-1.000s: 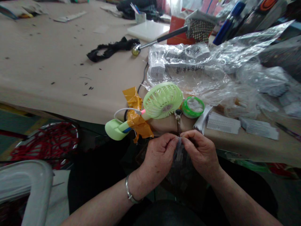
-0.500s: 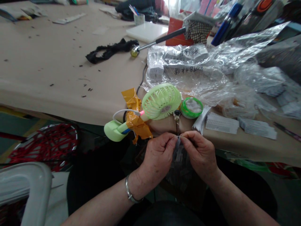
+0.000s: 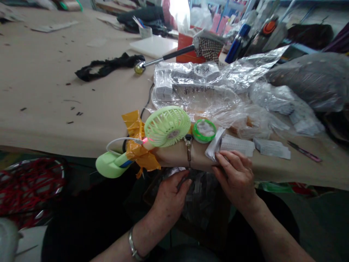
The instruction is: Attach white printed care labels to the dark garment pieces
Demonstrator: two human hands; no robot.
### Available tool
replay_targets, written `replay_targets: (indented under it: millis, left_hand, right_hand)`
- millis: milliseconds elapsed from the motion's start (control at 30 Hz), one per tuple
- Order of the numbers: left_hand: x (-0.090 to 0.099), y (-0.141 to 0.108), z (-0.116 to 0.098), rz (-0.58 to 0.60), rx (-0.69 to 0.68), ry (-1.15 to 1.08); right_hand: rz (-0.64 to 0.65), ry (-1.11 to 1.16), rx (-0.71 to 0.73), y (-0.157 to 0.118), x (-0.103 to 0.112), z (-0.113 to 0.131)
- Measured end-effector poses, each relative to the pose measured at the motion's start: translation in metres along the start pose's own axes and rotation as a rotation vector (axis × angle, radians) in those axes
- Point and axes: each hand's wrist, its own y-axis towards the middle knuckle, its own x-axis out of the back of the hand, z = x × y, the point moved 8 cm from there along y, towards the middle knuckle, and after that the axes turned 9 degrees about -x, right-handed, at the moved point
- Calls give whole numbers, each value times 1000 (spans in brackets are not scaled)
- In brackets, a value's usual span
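My left hand [image 3: 174, 193], with a silver bangle at its wrist, is below a thin brown-and-metal rod [image 3: 189, 149] at the table edge. Its thumb and fingertips are nearly together; whatever lies between them is too small to make out. Over the table edge, my right hand [image 3: 236, 174] has its thumb apart from its fingers, and its fingertips touch or nearly touch a fanned stack of white slips [image 3: 215, 144]. Printed labels [image 3: 237, 145] lie just beyond that hand. A green round tub [image 3: 204, 131] holding white fluffy material stands behind the rod.
A light green fan [image 3: 167, 126] is fixed with orange tape [image 3: 143, 151] left of the rod. Clear plastic packages [image 3: 196, 91] lie behind. Small scissors or tweezers [image 3: 304, 151] rest at the right. Beneath the hands is a container of pale strips [image 3: 201, 196].
My hands, together at the rod's tip before, have parted. The right hand has moved to the white slips; the left stays low near the rod. The camera view has shifted right.
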Motion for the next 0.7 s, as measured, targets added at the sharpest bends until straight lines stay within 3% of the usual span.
replay_targets:
  millis: [167,267,400,500,600,700]
  left_hand:
    - [-12,-1,-5,41,22,-101]
    - [-27,0,-14,99,123,-243]
    - [-59,-2,-29,203,385,-736]
    - [-77,2,-46,225,443,-1074]
    - [-84,7,-45,152,494,-1136]
    - [-87,8,-39,125,544,-1049]
  right_hand:
    - [-53,66,21,-2,2,-3]
    - [-72,150,37,-2,11,-4]
    - [-39,281,48,-13,25,2]
    - [34,356,88,-27,32,15]
    - [106,371,129,-34,35,22]
    - [109,313,107,-27,33,10]
